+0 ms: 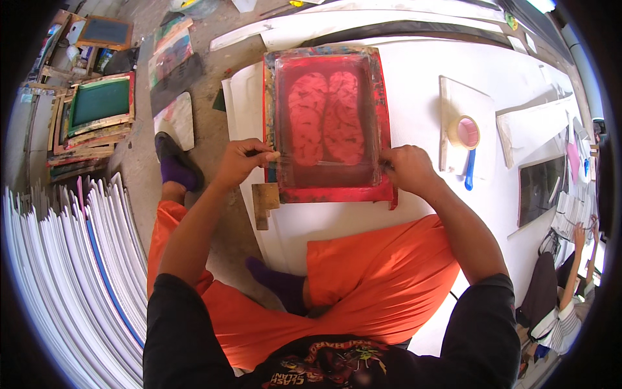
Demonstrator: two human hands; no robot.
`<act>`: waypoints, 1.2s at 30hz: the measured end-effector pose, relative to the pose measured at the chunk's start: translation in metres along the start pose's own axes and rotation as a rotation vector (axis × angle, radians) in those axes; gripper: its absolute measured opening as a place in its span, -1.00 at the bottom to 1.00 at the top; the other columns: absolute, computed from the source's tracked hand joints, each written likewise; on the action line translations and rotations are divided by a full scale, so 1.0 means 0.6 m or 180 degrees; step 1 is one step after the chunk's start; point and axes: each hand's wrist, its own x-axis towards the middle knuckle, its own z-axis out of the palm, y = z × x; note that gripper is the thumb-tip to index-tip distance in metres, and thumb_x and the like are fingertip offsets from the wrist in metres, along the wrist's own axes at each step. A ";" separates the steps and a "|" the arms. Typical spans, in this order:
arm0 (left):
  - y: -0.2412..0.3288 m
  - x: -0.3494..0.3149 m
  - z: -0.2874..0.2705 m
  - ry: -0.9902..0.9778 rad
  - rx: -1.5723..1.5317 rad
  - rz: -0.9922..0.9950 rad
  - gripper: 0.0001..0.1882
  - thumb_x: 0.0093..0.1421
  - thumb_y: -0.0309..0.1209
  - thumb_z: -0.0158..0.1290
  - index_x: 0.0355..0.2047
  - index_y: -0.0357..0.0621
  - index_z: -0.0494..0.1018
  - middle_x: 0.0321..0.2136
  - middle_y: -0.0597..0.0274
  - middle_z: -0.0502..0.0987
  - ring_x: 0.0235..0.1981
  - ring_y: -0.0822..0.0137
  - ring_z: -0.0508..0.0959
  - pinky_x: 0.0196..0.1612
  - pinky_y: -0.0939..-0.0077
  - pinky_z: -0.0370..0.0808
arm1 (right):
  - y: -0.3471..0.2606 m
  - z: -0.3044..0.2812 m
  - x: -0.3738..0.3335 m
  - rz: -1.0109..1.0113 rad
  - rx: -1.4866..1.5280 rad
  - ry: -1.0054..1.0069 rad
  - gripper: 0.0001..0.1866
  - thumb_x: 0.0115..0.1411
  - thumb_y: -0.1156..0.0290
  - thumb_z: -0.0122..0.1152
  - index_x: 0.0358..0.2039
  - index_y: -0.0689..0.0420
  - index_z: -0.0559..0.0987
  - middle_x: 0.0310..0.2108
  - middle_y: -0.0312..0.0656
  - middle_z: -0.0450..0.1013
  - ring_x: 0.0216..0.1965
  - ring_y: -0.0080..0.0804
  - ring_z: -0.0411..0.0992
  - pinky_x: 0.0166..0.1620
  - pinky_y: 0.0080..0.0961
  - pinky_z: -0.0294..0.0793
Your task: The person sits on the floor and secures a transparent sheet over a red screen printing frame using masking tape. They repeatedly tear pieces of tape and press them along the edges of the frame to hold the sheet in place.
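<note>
A red-stained screen printing frame (328,194) lies in front of me, its mesh bearing two pink sole-shaped patterns (326,117). A faint clear tape strip (330,166) runs across the lower mesh between my hands. At the frame's left edge, my left hand (243,161) is closed in a pinch on one end of the strip. My right hand (408,167) is closed at the right edge, apparently on the other end; its fingertips are partly hidden. A small wooden block (265,198) is at the frame's lower left corner.
White sheeting (414,84) lies under the frame. To the right, a tape roll (464,133) and a blue-handled tool (470,170) rest on a white board (453,97). Stacked white sheets (71,259) and other screen frames (100,104) stand left. Another person (557,311) is at far right.
</note>
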 end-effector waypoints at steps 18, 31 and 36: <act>-0.038 0.006 0.014 -0.0480 0.2831 0.3140 -0.71 -0.06 -0.32 0.44 -0.30 0.05 0.65 -0.28 0.40 0.61 -0.08 0.19 0.58 0.08 0.14 0.53 | 0.030 0.092 -0.009 -0.2272 -0.1885 0.1380 -0.72 0.07 0.25 0.27 -0.25 0.12 0.68 -0.21 -0.17 0.60 0.00 -0.12 0.55 0.19 0.05 0.51; -0.025 0.010 -0.015 -0.1223 0.3052 0.3226 -0.72 0.00 -0.28 0.39 -0.24 0.07 0.65 -0.21 0.38 0.61 0.01 0.19 0.57 0.26 0.11 0.46 | 0.033 0.064 0.014 -0.2138 -0.1080 0.0841 -0.82 0.02 0.39 0.30 -0.33 0.10 0.68 -0.25 -0.27 0.63 -0.05 -0.25 0.56 0.24 -0.15 0.48; -0.048 0.009 -0.015 -0.0401 0.2500 0.2501 -0.71 -0.06 -0.36 0.44 -0.27 0.03 0.68 -0.25 0.36 0.62 -0.06 0.15 0.57 0.12 0.13 0.50 | 0.034 0.027 0.029 -0.1115 0.0057 0.0923 -0.86 0.01 0.49 0.35 -0.36 0.08 0.69 -0.33 -0.29 0.61 -0.15 -0.30 0.59 0.09 -0.20 0.55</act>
